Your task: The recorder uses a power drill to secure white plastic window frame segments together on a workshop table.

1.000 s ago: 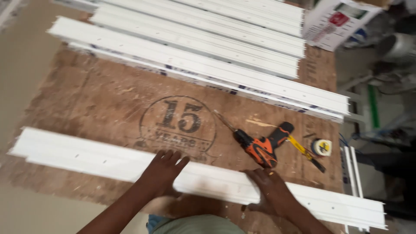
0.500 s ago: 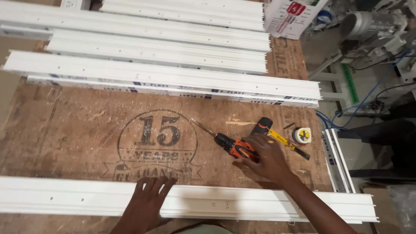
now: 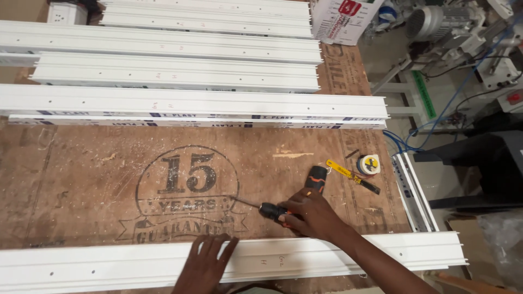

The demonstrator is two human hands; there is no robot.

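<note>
My right hand (image 3: 311, 215) is closed around an orange and black cordless drill (image 3: 289, 208) lying on the brown plywood bench (image 3: 81, 179), its long bit pointing left. My left hand (image 3: 206, 265) rests flat, fingers spread, on a long white plastic profile (image 3: 338, 258) that runs along the near edge of the bench. The drill sits just beyond that profile.
Several more long white profiles (image 3: 190, 103) lie in rows across the far half of the bench. A yellow utility knife (image 3: 348, 175) and a small tape measure (image 3: 370, 164) lie right of the drill. A cardboard box (image 3: 340, 19) stands at the back; machines and cables fill the floor right.
My right hand moved from the near profile to the drill and closed around it. My left hand stayed flat on the near profile. The view shifted toward the bench's right end.
</note>
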